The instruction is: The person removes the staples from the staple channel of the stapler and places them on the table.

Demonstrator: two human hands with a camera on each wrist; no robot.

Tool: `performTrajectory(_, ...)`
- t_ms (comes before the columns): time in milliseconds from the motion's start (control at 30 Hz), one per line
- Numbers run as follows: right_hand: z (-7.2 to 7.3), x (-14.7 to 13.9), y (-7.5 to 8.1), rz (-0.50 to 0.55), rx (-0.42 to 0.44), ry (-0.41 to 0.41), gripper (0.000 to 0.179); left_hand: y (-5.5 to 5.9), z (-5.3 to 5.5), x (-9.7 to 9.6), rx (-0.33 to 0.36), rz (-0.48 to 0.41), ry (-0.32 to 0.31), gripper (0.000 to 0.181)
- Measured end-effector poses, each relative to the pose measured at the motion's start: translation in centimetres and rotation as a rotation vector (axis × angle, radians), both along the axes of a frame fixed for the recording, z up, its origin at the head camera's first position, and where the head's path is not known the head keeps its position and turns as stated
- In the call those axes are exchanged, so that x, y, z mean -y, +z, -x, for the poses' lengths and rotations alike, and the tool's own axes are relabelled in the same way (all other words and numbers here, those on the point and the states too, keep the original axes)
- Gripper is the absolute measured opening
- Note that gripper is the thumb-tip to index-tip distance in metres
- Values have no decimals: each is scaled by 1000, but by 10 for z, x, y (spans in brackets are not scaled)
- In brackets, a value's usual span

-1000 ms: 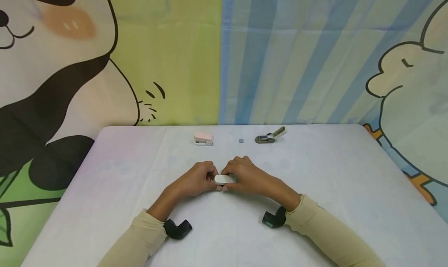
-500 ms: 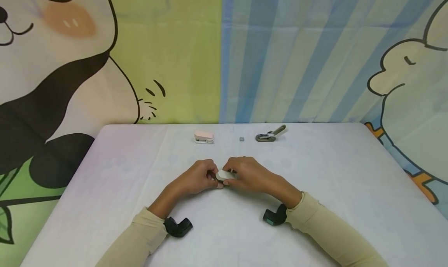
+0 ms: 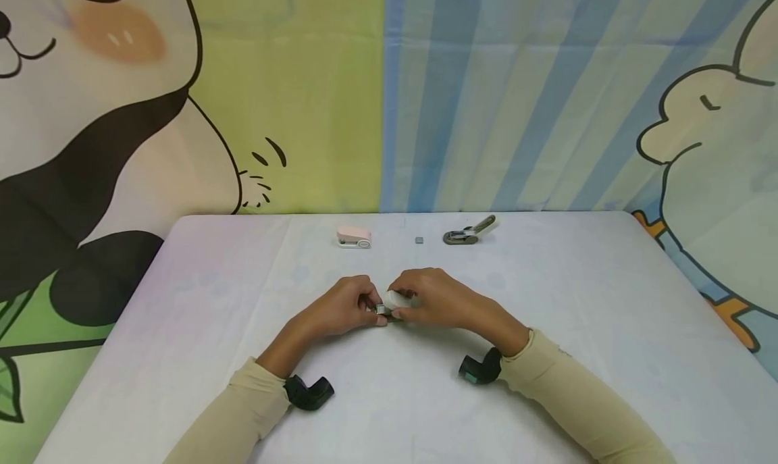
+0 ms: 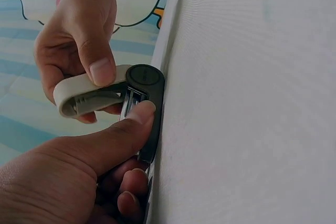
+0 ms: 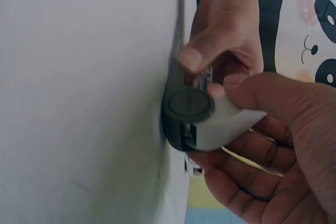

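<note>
Between the two hands is a small stapler [image 4: 145, 75] with a dark grey base and an off-white top arm [image 4: 67, 94]. The arm is swung up from the base, so the metal staple channel shows in the left wrist view. My left hand [image 3: 342, 307] pinches the base, its thumb over the channel and its other fingers beneath. My right hand [image 3: 439, 303] grips the off-white arm between thumb and fingers near the round hinge. The stapler lies on its base at the white tabletop, partly hidden by fingers in the head view.
Toward the back of the white table [image 3: 547, 281] stand a pink stapler [image 3: 354, 237], a small grey block [image 3: 419, 240] and a dark stapler [image 3: 460, 238] with its arm raised. Black wrist devices sit at the left cuff [image 3: 308, 393] and right cuff [image 3: 480, 367].
The off-white arm has lifted away from the base and tilted up to the right with my right hand, exposing the metal channel. My left hand has stayed nearly in place.
</note>
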State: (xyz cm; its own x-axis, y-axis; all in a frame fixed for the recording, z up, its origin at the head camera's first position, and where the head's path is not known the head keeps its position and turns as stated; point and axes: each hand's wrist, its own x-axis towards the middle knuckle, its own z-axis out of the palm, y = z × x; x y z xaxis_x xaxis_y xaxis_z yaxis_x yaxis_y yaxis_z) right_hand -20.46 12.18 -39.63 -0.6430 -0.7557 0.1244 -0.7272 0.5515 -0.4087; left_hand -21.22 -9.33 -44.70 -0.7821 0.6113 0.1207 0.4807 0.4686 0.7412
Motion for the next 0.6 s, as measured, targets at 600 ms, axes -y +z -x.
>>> performTrajectory(600,5,-12,14,34,190,26,21,0,-1,0,17,-2,0,20)
